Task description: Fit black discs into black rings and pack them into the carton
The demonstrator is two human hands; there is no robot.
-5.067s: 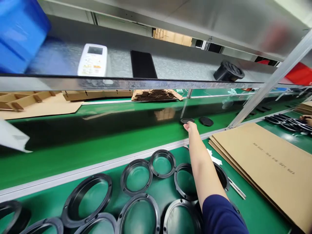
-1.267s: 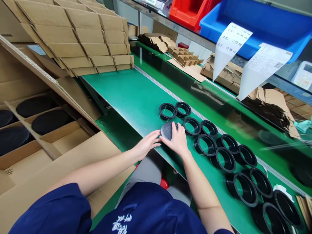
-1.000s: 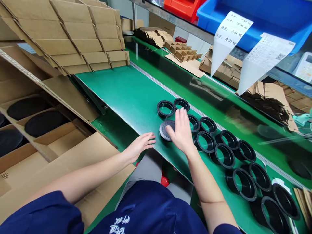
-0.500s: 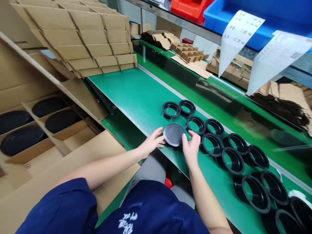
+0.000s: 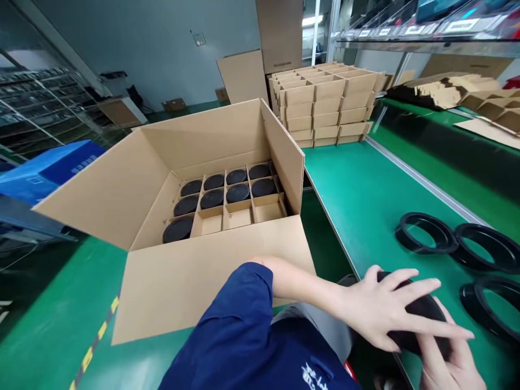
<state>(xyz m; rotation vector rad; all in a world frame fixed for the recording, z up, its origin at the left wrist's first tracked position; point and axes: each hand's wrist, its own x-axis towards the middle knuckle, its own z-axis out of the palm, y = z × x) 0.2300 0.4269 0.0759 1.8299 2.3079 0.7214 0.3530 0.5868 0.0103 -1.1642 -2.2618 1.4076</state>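
Observation:
At the lower right, a black round piece with a closed, lid-like top (image 5: 424, 307) is between my two hands at the near edge of the green work surface. My left hand (image 5: 379, 309) lies across its top, fingers stretched and spread, some tips reaching past the rim. My right hand (image 5: 450, 360) grips its near right side from below, thumb and fingers partly covered by the left hand. Just beyond, several open black rings stand on the green surface, among them a ring (image 5: 426, 233) and a larger-looking ring (image 5: 489, 248).
To the left stands an open cardboard box (image 5: 211, 271) with a divider grid; several cells hold black round pieces (image 5: 238, 193), and three front cells (image 5: 239, 218) show bare cardboard. Stacked cardboard dividers (image 5: 325, 108) sit at the green surface's (image 5: 349, 179) far end. A shelf (image 5: 426, 46) overhangs the right.
The view has swung left, bringing the whole box into sight. My left hand has gone from the round piece's side to across its top; my right hand stays at its side.

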